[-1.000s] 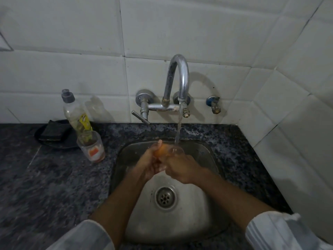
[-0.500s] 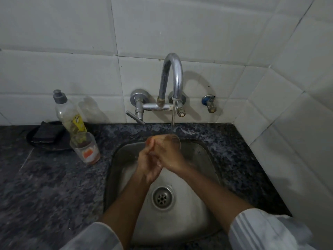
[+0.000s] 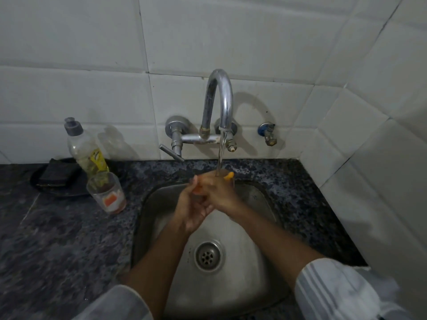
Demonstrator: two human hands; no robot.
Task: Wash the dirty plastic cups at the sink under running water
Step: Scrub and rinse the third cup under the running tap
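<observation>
Both hands, left hand (image 3: 193, 211) and right hand (image 3: 218, 192), clasp cup (image 3: 229, 176) | cup mostly hidden | tap (image 3: 218, 105) water hits it

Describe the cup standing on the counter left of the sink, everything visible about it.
The cup is a clear plastic tumbler, wider at the rim than at the base, with an orange-and-white label on its side and a reddish tint low down, possibly residue. It stands upright, slightly leaning in this wide view, on the dark speckled counter, just left of the sink and directly in front of the dish-soap bottle. Neither hand touches it.
</observation>
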